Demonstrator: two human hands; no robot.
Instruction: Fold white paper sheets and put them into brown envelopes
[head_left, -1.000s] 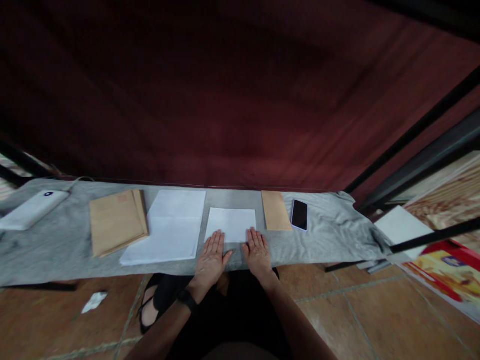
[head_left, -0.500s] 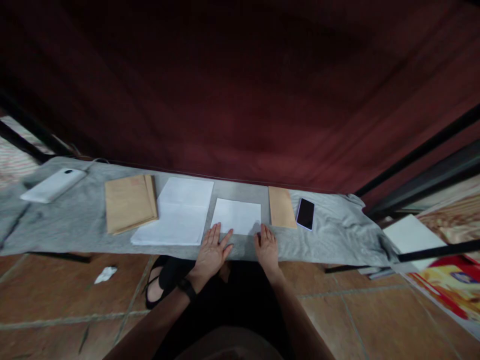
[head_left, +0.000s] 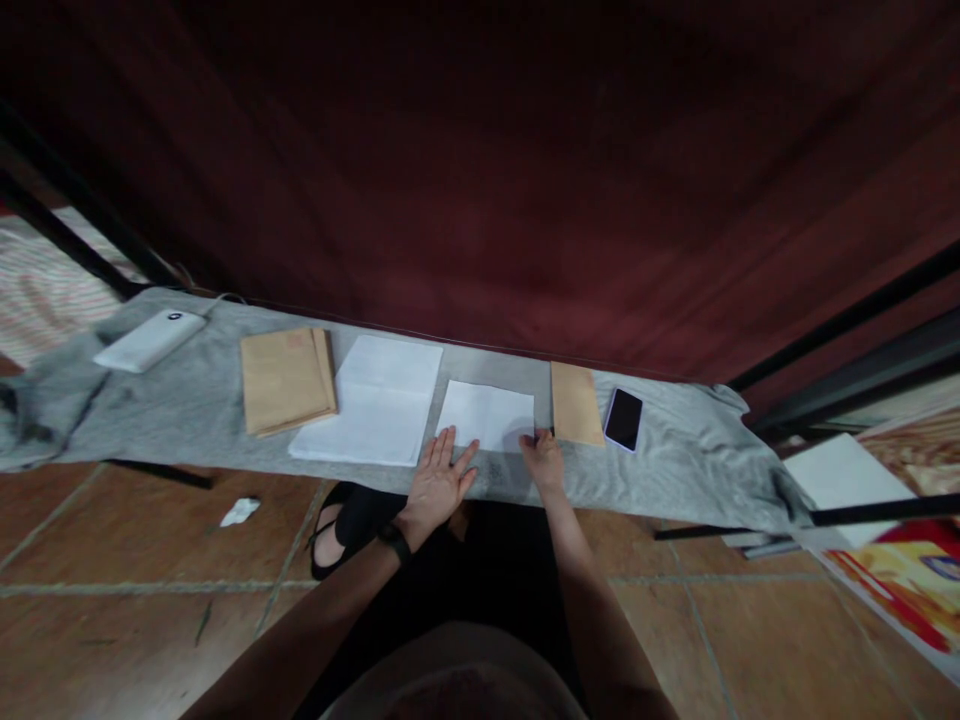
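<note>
A small white sheet of paper (head_left: 487, 412), seemingly folded, lies flat on the grey cloth in front of me. My left hand (head_left: 437, 480), with a dark band on the wrist, rests open at its lower left corner, fingers stretched and thumb apart. At the lower right corner, my right hand (head_left: 544, 462) has its fingers drawn in, thumb and fingertips closed at the paper's edge. Left of that sheet is a stack of larger white paper (head_left: 382, 400) with a crease across it. A single brown envelope (head_left: 576, 403) lies just beyond my right hand.
Brown envelopes (head_left: 289, 380) are piled on the left, partly over the large paper. Farther left is a white device (head_left: 150, 342) with a cable. A phone (head_left: 624, 420) lies at the right. The narrow cloth-covered bench (head_left: 690, 460) backs onto a dark red panel (head_left: 480, 250).
My right hand's fingers have drawn in at the paper's right corner, where they lay straighter before. The left hand stays spread. The whole view has shifted and turned slightly.
</note>
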